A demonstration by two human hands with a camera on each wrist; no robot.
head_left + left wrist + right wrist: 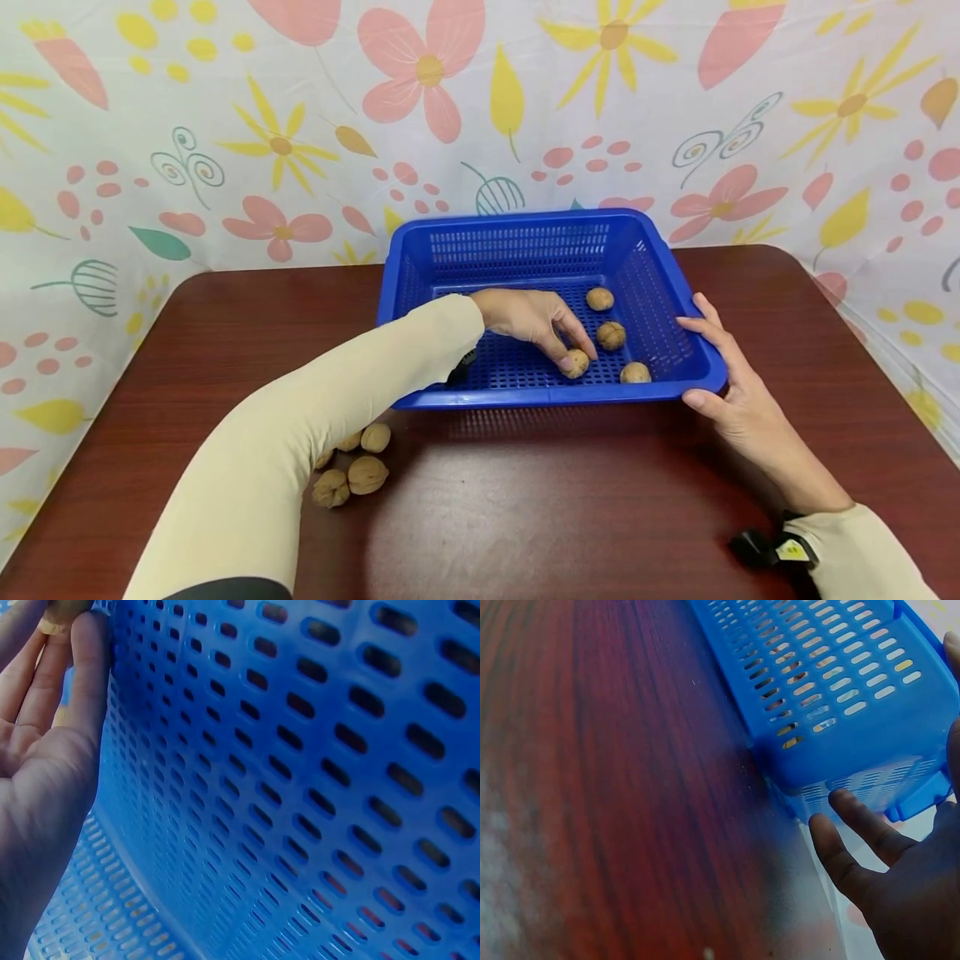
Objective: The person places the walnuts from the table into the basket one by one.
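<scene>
In the head view, my left hand (528,321) reaches into a blue plastic basket (547,397) and pinches a walnut (575,364) near its front wall, low over the perforated floor. The left wrist view shows this walnut (66,613) at the fingertips, partly cut off. Three other walnuts lie along the basket's right part: one at the back (600,299), one in the middle (611,336) and one at the front (635,373). My right hand (738,396) holds the basket's front right corner, thumb at the corner and a finger over the side rim.
Several walnuts (367,475) lie on the dark red-brown table (540,508) in front of the basket's left end, partly hidden by my left sleeve (337,400). A flower-patterned cloth (450,167) hangs behind the table. A black strapped device (772,550) sits at my right wrist.
</scene>
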